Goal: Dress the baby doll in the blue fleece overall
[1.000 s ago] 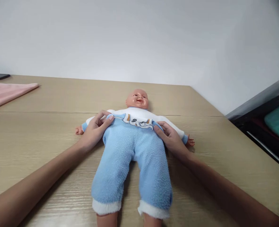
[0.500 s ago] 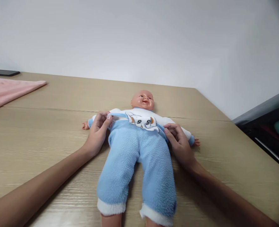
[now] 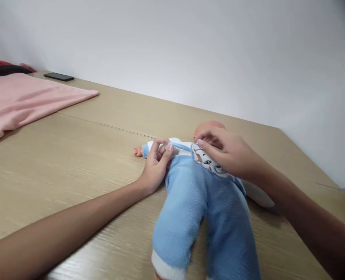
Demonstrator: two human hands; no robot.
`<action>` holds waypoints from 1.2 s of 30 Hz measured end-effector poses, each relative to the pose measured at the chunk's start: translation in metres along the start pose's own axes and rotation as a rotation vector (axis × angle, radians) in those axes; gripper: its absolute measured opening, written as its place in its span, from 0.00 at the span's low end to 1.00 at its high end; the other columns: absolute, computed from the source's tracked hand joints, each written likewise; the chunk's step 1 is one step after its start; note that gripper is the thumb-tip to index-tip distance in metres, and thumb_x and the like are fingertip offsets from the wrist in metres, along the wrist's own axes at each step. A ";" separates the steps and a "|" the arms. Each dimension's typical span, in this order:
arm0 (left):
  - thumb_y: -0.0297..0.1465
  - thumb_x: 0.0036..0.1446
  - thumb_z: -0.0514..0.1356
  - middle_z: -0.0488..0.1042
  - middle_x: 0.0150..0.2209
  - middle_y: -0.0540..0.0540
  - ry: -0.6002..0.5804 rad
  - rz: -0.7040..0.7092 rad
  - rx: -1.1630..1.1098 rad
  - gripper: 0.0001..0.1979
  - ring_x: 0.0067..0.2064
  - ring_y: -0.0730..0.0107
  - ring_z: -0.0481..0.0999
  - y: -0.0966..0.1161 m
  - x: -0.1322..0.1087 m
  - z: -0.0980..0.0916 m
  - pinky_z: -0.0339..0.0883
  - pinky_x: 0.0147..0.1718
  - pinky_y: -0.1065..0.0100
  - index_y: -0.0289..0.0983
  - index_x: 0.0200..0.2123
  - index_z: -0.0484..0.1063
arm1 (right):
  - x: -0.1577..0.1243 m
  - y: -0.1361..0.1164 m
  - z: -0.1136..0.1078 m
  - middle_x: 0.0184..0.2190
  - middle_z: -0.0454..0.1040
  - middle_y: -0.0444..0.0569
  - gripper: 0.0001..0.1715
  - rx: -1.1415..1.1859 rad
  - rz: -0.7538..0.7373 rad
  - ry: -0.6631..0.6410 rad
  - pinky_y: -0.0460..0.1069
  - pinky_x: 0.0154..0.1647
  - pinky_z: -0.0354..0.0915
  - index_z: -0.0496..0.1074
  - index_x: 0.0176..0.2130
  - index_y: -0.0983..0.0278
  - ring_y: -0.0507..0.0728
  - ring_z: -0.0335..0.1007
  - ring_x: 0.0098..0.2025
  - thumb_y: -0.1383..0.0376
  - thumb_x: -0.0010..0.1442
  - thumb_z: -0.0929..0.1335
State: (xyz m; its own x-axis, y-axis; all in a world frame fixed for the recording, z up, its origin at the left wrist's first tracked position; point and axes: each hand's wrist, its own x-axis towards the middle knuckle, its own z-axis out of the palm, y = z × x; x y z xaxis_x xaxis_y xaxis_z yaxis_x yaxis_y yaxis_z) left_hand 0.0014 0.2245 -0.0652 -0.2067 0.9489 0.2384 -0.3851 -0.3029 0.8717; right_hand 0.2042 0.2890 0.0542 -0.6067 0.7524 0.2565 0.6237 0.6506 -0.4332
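Doll (image 3: 190,182) lies on table (image 3: 73,163); left hand (image 3: 156,165) pinches its shirt hem; right hand (image 3: 231,155) pinches shirt front

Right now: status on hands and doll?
Left hand pinching the blue trousers waistband. Right hand on the doll chest, covering its face. Pink cloth far left, well apart.

The doll (image 3: 207,128) has a glossy, smooth plastic head; its blue trousers (image 3: 201,206) are nubbly fleece with a white plush cuff; the white top (image 3: 178,146) looks soft cloth; the table (image 3: 73,155) is matt wood-grain laminate; the pink cloth (image 3: 23,97) is smooth, matt fabric; the phone (image 3: 58,76) is glossy black.
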 end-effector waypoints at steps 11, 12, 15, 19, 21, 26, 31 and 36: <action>0.45 0.76 0.63 0.70 0.39 0.50 -0.045 0.261 0.141 0.13 0.40 0.67 0.69 0.001 -0.009 0.000 0.66 0.44 0.64 0.42 0.47 0.72 | 0.106 -0.028 0.060 0.49 0.83 0.55 0.09 -0.180 -0.374 -0.661 0.53 0.51 0.69 0.80 0.42 0.62 0.63 0.79 0.50 0.72 0.66 0.70; 0.44 0.76 0.63 0.71 0.40 0.49 -0.050 0.275 0.152 0.12 0.40 0.66 0.70 0.001 -0.009 0.000 0.66 0.45 0.64 0.42 0.47 0.72 | 0.105 -0.027 0.061 0.47 0.83 0.55 0.07 -0.197 -0.357 -0.641 0.53 0.48 0.68 0.80 0.40 0.63 0.63 0.79 0.48 0.72 0.66 0.70; 0.40 0.77 0.62 0.75 0.42 0.48 -0.076 0.326 0.189 0.09 0.44 0.66 0.73 0.002 -0.010 -0.003 0.69 0.48 0.63 0.41 0.49 0.73 | 0.097 -0.021 0.054 0.45 0.83 0.54 0.07 -0.168 -0.260 -0.514 0.52 0.44 0.67 0.78 0.45 0.63 0.62 0.79 0.44 0.64 0.67 0.72; 0.37 0.77 0.63 0.78 0.43 0.48 -0.140 0.463 0.270 0.06 0.44 0.68 0.77 0.002 -0.016 -0.006 0.71 0.47 0.65 0.42 0.50 0.73 | 0.080 -0.002 0.037 0.47 0.84 0.50 0.14 0.017 -0.194 -0.348 0.53 0.50 0.70 0.78 0.50 0.60 0.63 0.80 0.48 0.61 0.68 0.69; 0.36 0.76 0.63 0.79 0.43 0.48 -0.167 0.528 0.293 0.05 0.44 0.68 0.79 0.002 -0.019 -0.006 0.73 0.48 0.65 0.42 0.51 0.74 | 0.071 0.007 0.030 0.49 0.84 0.50 0.16 0.128 -0.150 -0.353 0.55 0.53 0.72 0.79 0.52 0.59 0.65 0.80 0.52 0.61 0.66 0.69; 0.39 0.76 0.64 0.79 0.43 0.48 -0.076 0.466 0.238 0.08 0.44 0.68 0.77 0.008 -0.019 0.000 0.71 0.47 0.65 0.42 0.49 0.75 | 0.058 0.017 0.023 0.55 0.84 0.53 0.19 0.259 -0.153 -0.407 0.59 0.60 0.72 0.82 0.54 0.59 0.68 0.79 0.57 0.56 0.65 0.72; 0.45 0.70 0.69 0.72 0.28 0.55 -0.062 0.118 -0.019 0.14 0.28 0.72 0.68 0.032 0.000 0.011 0.62 0.28 0.69 0.42 0.44 0.73 | 0.059 0.020 0.022 0.55 0.83 0.55 0.17 0.257 -0.314 -0.400 0.56 0.56 0.71 0.85 0.49 0.60 0.65 0.79 0.54 0.54 0.69 0.72; 0.44 0.63 0.73 0.74 0.29 0.53 0.023 -0.108 -0.002 0.16 0.32 0.71 0.72 0.022 0.028 -0.002 0.66 0.33 0.70 0.40 0.39 0.75 | 0.063 0.025 0.030 0.60 0.81 0.58 0.18 0.291 -0.329 -0.491 0.56 0.62 0.71 0.84 0.52 0.63 0.63 0.77 0.58 0.57 0.71 0.70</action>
State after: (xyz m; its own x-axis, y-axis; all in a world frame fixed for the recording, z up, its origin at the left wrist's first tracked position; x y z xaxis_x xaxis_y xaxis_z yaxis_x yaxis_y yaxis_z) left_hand -0.0147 0.2438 -0.0403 -0.1841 0.9738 0.1335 -0.4084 -0.1993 0.8908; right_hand 0.1664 0.3498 0.0341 -0.9403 0.3398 0.0210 0.2504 0.7321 -0.6335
